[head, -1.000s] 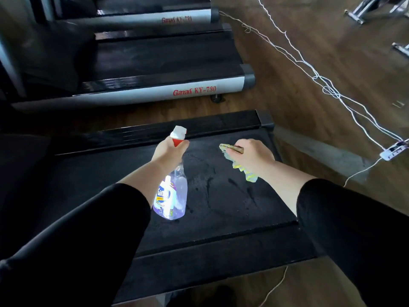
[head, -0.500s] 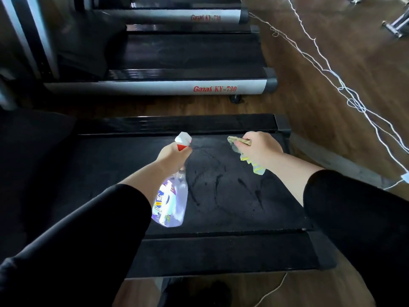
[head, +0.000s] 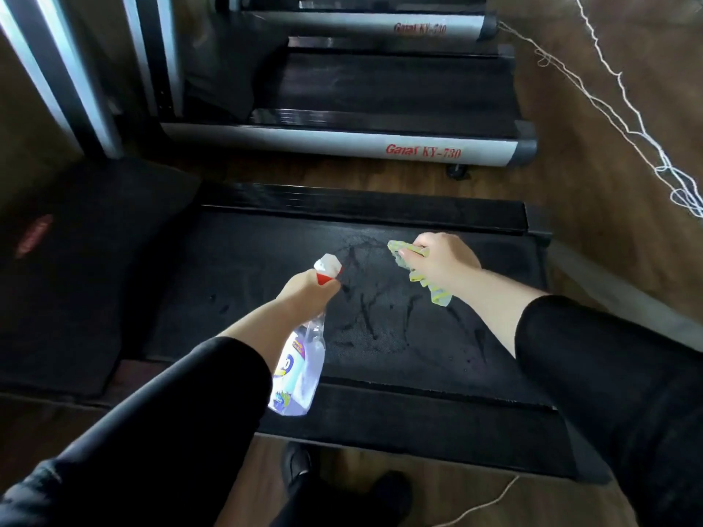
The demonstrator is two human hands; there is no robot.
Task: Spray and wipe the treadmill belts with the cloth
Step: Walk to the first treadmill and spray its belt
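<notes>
A black treadmill belt [head: 247,283] lies across the view in front of me, with wet streaks in its middle. My left hand [head: 304,292] grips the neck of a clear spray bottle [head: 300,368] with a red and white nozzle, held over the belt and pointing away from me. My right hand [head: 441,260] holds a crumpled yellow-green cloth [head: 430,287] just above or on the belt's right part; contact cannot be told. Both arms wear black sleeves.
A second treadmill [head: 380,142] with a silver side rail marked in red stands beyond, and a third behind it. White cords [head: 639,135] trail over the wooden floor at right. A black mat [head: 57,283] lies at left. My shoes [head: 342,484] stand at the belt's near edge.
The view has shifted left, so the belt's left part and the mat show more. Both hands keep their hold on bottle and cloth and stay roughly in place over the wet patch.
</notes>
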